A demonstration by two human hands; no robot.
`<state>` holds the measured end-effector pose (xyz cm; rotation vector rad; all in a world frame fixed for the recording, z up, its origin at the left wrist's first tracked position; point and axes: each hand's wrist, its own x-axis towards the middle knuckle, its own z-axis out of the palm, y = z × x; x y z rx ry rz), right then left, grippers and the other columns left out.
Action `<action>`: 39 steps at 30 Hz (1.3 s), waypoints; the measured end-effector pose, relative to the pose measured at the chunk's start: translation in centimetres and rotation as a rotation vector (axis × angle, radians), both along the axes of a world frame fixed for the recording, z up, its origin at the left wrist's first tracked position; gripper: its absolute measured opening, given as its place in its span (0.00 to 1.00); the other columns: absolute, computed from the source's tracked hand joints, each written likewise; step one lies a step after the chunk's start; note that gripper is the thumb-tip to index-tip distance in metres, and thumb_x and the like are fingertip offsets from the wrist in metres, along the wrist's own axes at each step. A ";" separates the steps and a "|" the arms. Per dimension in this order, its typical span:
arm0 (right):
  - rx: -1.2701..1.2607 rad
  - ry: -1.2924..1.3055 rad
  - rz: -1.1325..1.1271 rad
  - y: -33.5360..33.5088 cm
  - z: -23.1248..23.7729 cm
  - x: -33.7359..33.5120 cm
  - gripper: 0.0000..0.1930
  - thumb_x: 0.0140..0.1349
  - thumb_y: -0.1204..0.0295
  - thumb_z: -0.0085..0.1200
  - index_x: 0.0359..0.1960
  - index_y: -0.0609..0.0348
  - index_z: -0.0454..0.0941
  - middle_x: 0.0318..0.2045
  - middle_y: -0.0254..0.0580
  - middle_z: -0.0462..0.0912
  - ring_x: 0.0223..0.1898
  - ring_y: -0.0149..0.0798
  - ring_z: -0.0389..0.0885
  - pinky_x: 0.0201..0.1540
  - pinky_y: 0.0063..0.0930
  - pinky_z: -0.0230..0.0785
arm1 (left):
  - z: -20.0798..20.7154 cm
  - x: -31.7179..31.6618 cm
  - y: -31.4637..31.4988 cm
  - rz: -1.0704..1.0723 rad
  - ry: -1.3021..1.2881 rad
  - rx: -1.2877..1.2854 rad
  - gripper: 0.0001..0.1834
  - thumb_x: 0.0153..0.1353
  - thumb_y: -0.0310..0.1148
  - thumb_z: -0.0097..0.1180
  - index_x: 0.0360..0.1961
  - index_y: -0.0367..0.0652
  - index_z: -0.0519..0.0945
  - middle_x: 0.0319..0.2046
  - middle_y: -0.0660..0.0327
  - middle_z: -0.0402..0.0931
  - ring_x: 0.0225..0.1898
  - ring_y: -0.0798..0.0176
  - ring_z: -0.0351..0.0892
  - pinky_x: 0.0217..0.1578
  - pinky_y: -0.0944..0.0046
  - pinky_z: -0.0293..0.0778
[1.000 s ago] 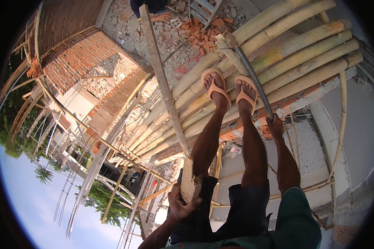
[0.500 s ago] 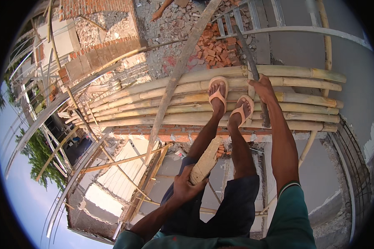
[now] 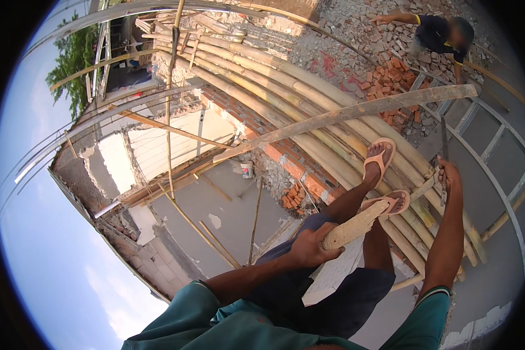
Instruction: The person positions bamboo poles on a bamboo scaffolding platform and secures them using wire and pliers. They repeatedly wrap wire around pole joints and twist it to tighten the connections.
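My left hand [image 3: 316, 245] grips the near end of a short, rough tan block [image 3: 357, 226], held above my lap. Whether it is wood or masonry I cannot tell. Its far end overlaps my sandalled foot [image 3: 394, 202] in the view. A pale, flat surface [image 3: 338, 271] shows just under the block; whether it belongs to it is unclear. At the right, my right hand [image 3: 449, 175] is closed round a dark, narrow bar [image 3: 444, 137]. Beneath my feet, in peach sandals, lies a platform of bamboo poles [image 3: 309, 93].
A long wooden plank [image 3: 344, 119] slants across the bamboo. Below is a brick wall [image 3: 291, 163], with a grey floor far down. A co-worker [image 3: 443, 35] is near loose bricks [image 3: 394, 79] and rubble. A metal ladder [image 3: 490, 131] lies right. Thin bamboo props [image 3: 168, 111] stand left.
My view has turned, so the platform now runs diagonally and more of the left side shows. The co-worker is more fully in view. Both hands keep their holds.
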<state>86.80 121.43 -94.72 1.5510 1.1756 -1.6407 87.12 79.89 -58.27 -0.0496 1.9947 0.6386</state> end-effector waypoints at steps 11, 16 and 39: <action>0.056 -0.094 0.166 -0.8 -2.8 -2.9 0.17 0.65 0.58 0.65 0.24 0.50 0.73 0.16 0.28 0.71 0.14 0.28 0.64 0.19 0.27 0.61 | -0.1 0.4 -0.2 0.027 0.003 -0.071 0.34 0.53 0.46 0.75 0.58 0.46 0.76 0.41 0.51 0.86 0.40 0.48 0.89 0.46 0.52 0.84; 0.055 -0.015 0.171 -1.6 -1.9 -4.2 0.15 0.63 0.62 0.67 0.25 0.55 0.76 0.19 0.32 0.73 0.20 0.31 0.67 0.26 0.35 0.60 | -0.2 0.7 -0.2 0.056 0.044 0.030 0.35 0.51 0.42 0.77 0.58 0.43 0.76 0.45 0.55 0.86 0.41 0.54 0.90 0.43 0.56 0.86; -0.159 0.673 0.082 -9.4 10.6 -2.5 0.41 0.73 0.38 0.44 0.75 0.58 0.62 0.73 0.49 0.67 0.70 0.51 0.71 0.67 0.43 0.66 | -0.3 1.9 1.9 -0.015 0.178 0.033 0.33 0.51 0.46 0.77 0.56 0.48 0.79 0.40 0.57 0.87 0.36 0.52 0.90 0.38 0.55 0.86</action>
